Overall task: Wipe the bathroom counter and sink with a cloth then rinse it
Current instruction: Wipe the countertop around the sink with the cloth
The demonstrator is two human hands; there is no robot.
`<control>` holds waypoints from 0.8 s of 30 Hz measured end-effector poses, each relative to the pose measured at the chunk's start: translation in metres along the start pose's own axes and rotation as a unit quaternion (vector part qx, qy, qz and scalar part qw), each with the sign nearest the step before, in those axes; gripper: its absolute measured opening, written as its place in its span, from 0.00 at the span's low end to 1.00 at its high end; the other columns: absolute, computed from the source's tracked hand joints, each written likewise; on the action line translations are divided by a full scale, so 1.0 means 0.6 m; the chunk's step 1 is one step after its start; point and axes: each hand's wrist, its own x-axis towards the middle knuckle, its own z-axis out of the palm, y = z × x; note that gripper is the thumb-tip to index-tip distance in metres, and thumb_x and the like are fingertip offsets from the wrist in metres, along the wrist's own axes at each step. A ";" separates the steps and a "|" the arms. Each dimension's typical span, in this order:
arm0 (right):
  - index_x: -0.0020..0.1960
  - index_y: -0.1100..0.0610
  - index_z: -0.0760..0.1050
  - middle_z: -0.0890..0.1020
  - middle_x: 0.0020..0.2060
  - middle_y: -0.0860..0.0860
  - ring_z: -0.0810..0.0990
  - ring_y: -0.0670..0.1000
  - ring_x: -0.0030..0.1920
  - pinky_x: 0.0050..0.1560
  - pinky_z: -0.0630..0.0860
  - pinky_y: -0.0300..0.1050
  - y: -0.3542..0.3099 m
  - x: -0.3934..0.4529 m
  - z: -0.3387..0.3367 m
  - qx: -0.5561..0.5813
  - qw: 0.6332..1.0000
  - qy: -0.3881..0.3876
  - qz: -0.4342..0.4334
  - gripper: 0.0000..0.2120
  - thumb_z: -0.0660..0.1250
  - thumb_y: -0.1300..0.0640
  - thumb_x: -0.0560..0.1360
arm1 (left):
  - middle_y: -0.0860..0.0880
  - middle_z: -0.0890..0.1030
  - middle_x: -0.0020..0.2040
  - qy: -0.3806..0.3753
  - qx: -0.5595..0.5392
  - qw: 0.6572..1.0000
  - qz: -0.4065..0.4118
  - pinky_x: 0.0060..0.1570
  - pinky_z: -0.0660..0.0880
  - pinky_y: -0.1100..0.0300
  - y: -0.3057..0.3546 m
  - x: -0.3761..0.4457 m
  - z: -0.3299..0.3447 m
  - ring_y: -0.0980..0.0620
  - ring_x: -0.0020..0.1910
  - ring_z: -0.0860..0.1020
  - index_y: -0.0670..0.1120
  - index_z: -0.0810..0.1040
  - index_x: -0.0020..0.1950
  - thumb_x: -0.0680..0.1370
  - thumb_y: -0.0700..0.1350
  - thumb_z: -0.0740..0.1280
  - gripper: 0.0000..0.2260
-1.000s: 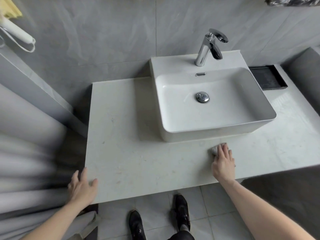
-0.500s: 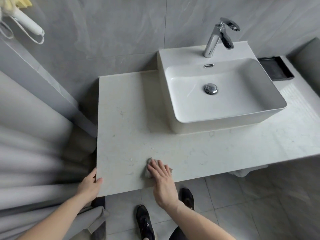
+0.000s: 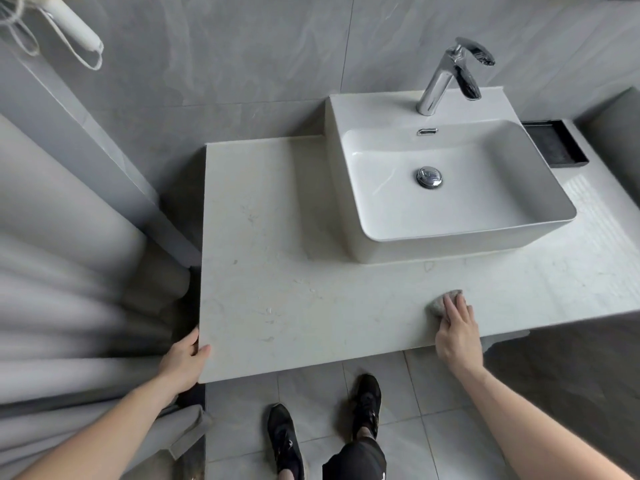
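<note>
Tabletop (image 3: 294, 271) wiping is mid-pass: the cloth (image 3: 441, 304) was over near the front-left half a second ago, now it's back at the front right, just below the sink (image 3: 460, 188) wall. So the front strip looks mostly covered; basin and rinse not done yet, I'd guess. Right hand (image 3: 457, 337) presses it flat, fingers straight and together. Left hand (image 3: 185, 358) grips the left front corner. Plenty of open slab leftward.

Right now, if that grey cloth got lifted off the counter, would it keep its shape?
Probably not. The grey cloth lies bunched into a soft wad under the right hand, so it would likely droop. It looks small, probably light. On the smooth counter it should slide easily.
</note>
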 end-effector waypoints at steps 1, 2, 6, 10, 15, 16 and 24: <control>0.81 0.54 0.62 0.57 0.83 0.54 0.55 0.63 0.81 0.78 0.57 0.64 -0.003 -0.011 0.019 -0.028 1.000 -0.002 -0.001 0.26 0.56 0.61 0.83 | 0.50 0.83 0.62 0.001 -0.004 1.000 0.001 0.45 0.73 0.56 0.000 -0.001 0.001 0.46 0.56 0.81 0.59 0.70 0.75 0.81 0.46 0.64 0.22; 0.82 0.52 0.59 0.54 0.83 0.54 0.52 0.62 0.82 0.79 0.54 0.64 -0.016 -0.027 0.039 -0.044 0.999 0.003 0.001 0.27 0.56 0.60 0.84 | 0.50 0.83 0.63 0.002 -0.006 1.000 0.003 0.45 0.73 0.56 0.000 0.000 0.002 0.46 0.57 0.81 0.59 0.71 0.75 0.81 0.46 0.64 0.22; 0.84 0.48 0.53 0.49 0.84 0.51 0.47 0.58 0.83 0.81 0.47 0.62 -0.120 -0.107 0.113 -0.036 0.999 0.004 -0.035 0.33 0.59 0.59 0.81 | 0.51 0.83 0.62 0.002 -0.009 1.000 0.005 0.46 0.72 0.55 -0.002 0.004 0.003 0.46 0.58 0.80 0.59 0.72 0.74 0.80 0.45 0.64 0.22; 0.84 0.47 0.49 0.44 0.84 0.49 0.40 0.55 0.83 0.82 0.41 0.59 -0.232 -0.208 0.174 -0.008 0.987 -0.057 -0.150 0.42 0.60 0.64 0.74 | 0.52 0.84 0.61 -0.001 -0.016 1.000 0.000 0.49 0.74 0.55 -0.008 0.006 0.004 0.47 0.57 0.80 0.61 0.71 0.74 0.80 0.46 0.64 0.22; 0.84 0.47 0.51 0.44 0.83 0.43 0.36 0.49 0.83 0.82 0.38 0.55 -0.329 -0.316 0.229 0.024 0.947 -0.153 -0.282 0.41 0.54 0.66 0.74 | 0.52 0.84 0.60 0.002 -0.018 1.000 -0.003 0.44 0.74 0.57 -0.004 0.004 0.003 0.47 0.54 0.81 0.61 0.72 0.73 0.80 0.46 0.65 0.22; 0.84 0.48 0.54 0.47 0.83 0.43 0.39 0.47 0.83 0.82 0.39 0.53 -0.335 -0.323 0.232 0.047 0.942 -0.173 -0.282 0.39 0.54 0.66 0.75 | 0.52 0.84 0.60 0.003 -0.020 1.000 -0.001 0.44 0.74 0.57 -0.004 0.005 0.004 0.47 0.53 0.81 0.61 0.72 0.73 0.80 0.46 0.65 0.22; 0.74 0.40 0.69 0.80 0.64 0.35 0.79 0.42 0.64 0.67 0.72 0.32 -0.278 -0.244 0.102 0.302 0.940 -0.144 -0.072 0.22 0.60 0.58 0.83 | 0.53 0.84 0.60 -0.013 -0.048 0.999 -0.010 0.51 0.80 0.54 -0.009 0.007 -0.003 0.48 0.54 0.82 0.64 0.71 0.72 0.79 0.48 0.65 0.22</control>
